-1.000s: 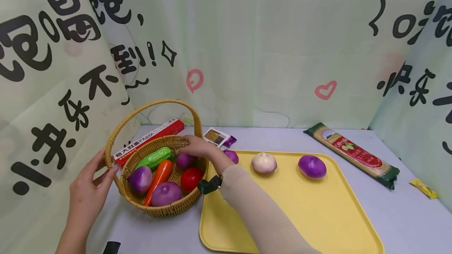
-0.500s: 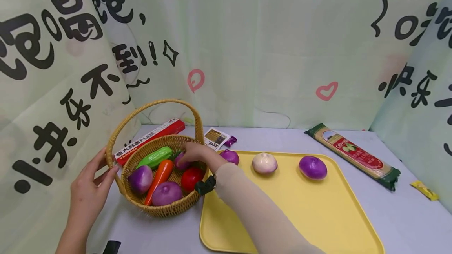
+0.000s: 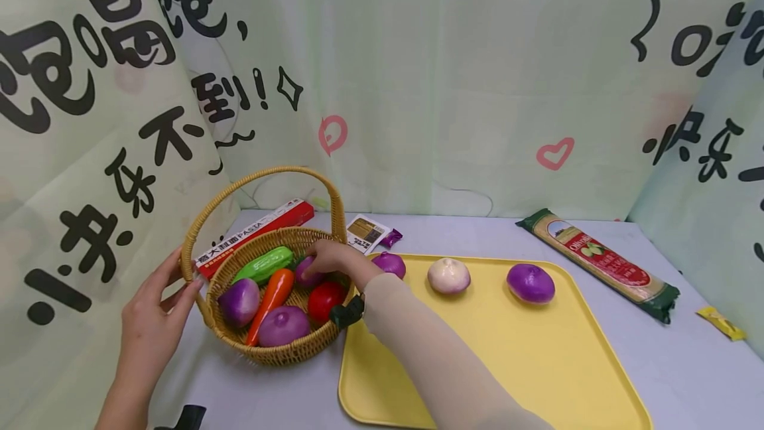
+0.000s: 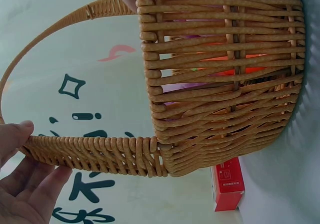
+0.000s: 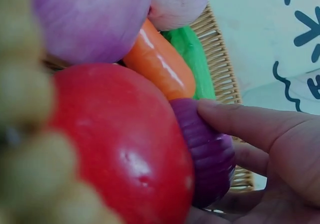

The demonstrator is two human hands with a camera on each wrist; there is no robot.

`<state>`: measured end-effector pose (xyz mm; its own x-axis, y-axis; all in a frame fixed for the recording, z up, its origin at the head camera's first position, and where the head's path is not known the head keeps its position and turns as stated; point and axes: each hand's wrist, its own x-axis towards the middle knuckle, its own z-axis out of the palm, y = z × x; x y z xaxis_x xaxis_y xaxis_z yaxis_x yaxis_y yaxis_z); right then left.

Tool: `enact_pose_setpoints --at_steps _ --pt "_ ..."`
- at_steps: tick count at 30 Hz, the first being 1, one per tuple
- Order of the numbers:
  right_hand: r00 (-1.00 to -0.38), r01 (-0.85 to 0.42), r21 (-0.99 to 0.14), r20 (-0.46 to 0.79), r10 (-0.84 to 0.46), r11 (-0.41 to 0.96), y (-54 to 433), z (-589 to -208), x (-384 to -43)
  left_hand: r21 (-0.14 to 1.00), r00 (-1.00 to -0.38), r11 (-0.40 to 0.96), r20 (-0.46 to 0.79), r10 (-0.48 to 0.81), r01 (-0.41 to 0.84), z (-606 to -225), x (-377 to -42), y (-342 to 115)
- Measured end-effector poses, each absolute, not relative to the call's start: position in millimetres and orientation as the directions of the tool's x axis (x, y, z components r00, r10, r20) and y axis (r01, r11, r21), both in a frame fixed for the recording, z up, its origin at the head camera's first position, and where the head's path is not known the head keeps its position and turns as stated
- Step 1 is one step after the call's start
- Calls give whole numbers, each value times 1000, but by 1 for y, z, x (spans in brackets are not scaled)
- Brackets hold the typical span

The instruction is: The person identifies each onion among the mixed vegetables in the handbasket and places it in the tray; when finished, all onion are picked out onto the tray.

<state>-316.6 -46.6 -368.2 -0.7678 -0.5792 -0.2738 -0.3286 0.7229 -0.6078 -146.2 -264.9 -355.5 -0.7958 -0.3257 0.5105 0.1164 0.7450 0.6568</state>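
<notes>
A wicker basket (image 3: 286,354) stands at the left in the head view. My left hand (image 3: 152,324) pinches the lower left part of its arched handle (image 4: 95,151) between thumb and fingers. Reaching over the basket's right rim, my right hand (image 3: 343,261) grips a ridged purple onion (image 5: 202,154), thumb on top and fingers beneath. A red tomato (image 5: 125,149) sits right against that onion. Around them in the basket lie an orange carrot (image 3: 276,294), a green vegetable (image 3: 265,265) and two more purple onions, one pale-sided (image 3: 241,302) and one rounder (image 3: 283,326).
A yellow tray (image 3: 489,363) beside the basket bears a whitish bulb (image 3: 449,275) and purple ones (image 3: 530,284). Behind the basket are a red pasta box (image 3: 262,234), a printed packet (image 3: 365,234) and a purple wrapper (image 3: 390,238). An Olivoila-like long pack (image 3: 597,257) lies right.
My right hand has shifted slightly, its fingers now closing around the purple onion, which sits a little further left. The left hand keeps its hold on the handle.
</notes>
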Motion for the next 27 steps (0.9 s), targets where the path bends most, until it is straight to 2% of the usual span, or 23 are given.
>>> enact_pose_setpoints --at_steps 9,16,27 --pt "-789 -230 -715 -260 -557 660 -45 -358 -316 656 -799 748 502 -331 102 -355 -146 -264" --pt "-780 -180 -781 -257 -571 598 -43 -351 -316 657 -793 746 511 -331 112 -354 -145 -264" --pt "-774 -161 -812 -249 -583 561 -38 -347 -314 657 -796 745 509 -327 114 -353 -145 -263"
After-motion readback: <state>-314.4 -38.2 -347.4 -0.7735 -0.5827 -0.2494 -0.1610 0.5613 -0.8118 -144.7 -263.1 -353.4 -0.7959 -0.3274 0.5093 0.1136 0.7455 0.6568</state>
